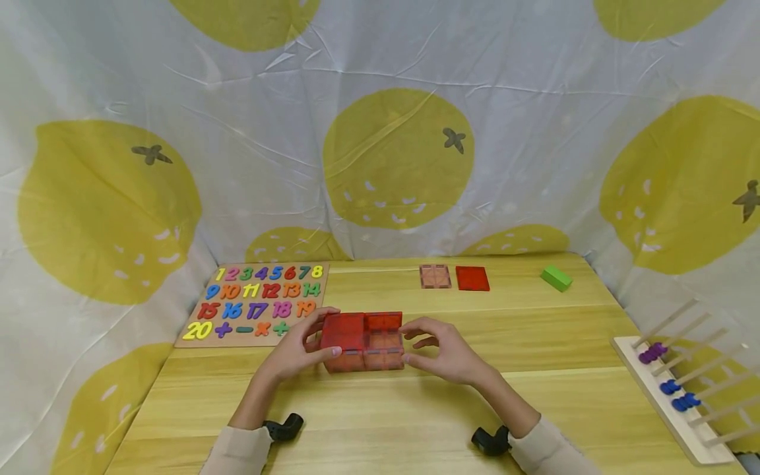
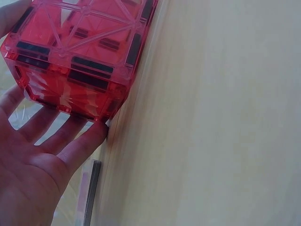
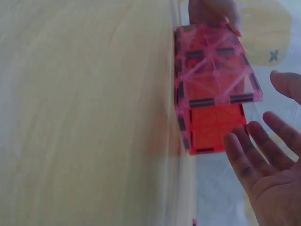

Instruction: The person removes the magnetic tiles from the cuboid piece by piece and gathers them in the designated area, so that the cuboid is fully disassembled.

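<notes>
Head view: my left grip (image 1: pixel 297 349), holding the red box (image 1: pixel 344 332), partly hides the number board (image 1: pixel 257 300) (right grip (image 1: pixel 444 349): loose, empty).

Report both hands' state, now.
Left hand: holding the red tile box by its left end.
Right hand: open, holding nothing, at the box's right end; whether it touches cannot be told.

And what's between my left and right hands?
The red tile box sits between the left hand and the right hand, as the head view shows.
</notes>
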A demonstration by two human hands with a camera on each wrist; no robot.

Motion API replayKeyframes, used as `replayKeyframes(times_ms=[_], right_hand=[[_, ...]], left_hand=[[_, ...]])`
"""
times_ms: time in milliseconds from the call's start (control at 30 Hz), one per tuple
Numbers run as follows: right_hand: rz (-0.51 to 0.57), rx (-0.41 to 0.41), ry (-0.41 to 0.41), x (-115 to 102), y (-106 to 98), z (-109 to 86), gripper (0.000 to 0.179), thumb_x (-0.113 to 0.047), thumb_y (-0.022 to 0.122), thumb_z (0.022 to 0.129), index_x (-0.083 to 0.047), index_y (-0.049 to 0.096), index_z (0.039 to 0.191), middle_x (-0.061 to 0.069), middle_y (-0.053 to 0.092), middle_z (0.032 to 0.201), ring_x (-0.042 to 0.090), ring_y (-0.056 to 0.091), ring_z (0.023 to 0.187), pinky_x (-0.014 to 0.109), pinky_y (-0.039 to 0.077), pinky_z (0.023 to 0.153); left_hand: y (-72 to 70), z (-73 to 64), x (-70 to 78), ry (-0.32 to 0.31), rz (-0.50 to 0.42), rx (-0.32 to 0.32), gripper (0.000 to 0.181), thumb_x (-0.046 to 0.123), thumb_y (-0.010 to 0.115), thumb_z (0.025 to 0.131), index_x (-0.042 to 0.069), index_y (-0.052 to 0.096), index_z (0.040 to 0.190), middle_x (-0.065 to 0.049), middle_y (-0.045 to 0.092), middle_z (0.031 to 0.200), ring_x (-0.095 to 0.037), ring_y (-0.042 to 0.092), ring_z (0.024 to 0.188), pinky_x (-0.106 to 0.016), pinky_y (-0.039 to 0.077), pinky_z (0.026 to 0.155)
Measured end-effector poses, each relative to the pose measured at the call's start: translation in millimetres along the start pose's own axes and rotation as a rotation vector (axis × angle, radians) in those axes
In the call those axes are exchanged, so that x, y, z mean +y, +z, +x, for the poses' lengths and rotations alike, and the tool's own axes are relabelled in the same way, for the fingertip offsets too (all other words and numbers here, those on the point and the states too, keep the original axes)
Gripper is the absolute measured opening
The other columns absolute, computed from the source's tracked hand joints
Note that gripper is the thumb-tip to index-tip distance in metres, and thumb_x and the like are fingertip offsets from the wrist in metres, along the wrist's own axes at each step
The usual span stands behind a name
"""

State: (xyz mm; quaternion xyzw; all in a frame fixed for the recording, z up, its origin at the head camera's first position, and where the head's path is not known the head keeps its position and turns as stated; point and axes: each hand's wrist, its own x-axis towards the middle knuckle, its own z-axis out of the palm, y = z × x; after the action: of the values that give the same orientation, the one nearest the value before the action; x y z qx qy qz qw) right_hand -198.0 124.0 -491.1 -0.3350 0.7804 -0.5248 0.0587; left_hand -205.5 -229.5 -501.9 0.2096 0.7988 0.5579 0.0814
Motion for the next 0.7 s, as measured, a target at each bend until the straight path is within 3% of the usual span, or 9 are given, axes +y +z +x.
replayKeyframes(times_ms=[300, 700], right_hand=[[0.001, -0.022, -0.040, -1.5, 11.3, 3.6, 0.039, -0.018, 0.075, 0.096, -0.002, 0.065, 0.130, 0.019, 0.068, 0.126, 0.028, 0.067, 0.112, 0.045, 0.061, 0.092], [-0.026, -0.022, -0.073, -2.7, 19.5, 8.7, 0.032, -0.020, 0.075, 0.096, -0.005, 0.070, 0.123, 0.006, 0.073, 0.116, 0.019, 0.071, 0.099, 0.038, 0.063, 0.087]], left_hand=[[-0.8, 0.3, -0.4, -0.005, -0.010, -0.005, 0.070, 0.021, 0.080, 0.091, 0.018, 0.044, 0.151, -0.012, 0.053, 0.149, -0.042, 0.050, 0.140, -0.033, 0.058, 0.101], [-0.3, 0.4, -1.1, 0.002, -0.019, -0.007, 0.071, 0.019, 0.079, 0.091, 0.015, 0.043, 0.152, -0.012, 0.054, 0.148, -0.042, 0.051, 0.138, -0.034, 0.058, 0.101]])
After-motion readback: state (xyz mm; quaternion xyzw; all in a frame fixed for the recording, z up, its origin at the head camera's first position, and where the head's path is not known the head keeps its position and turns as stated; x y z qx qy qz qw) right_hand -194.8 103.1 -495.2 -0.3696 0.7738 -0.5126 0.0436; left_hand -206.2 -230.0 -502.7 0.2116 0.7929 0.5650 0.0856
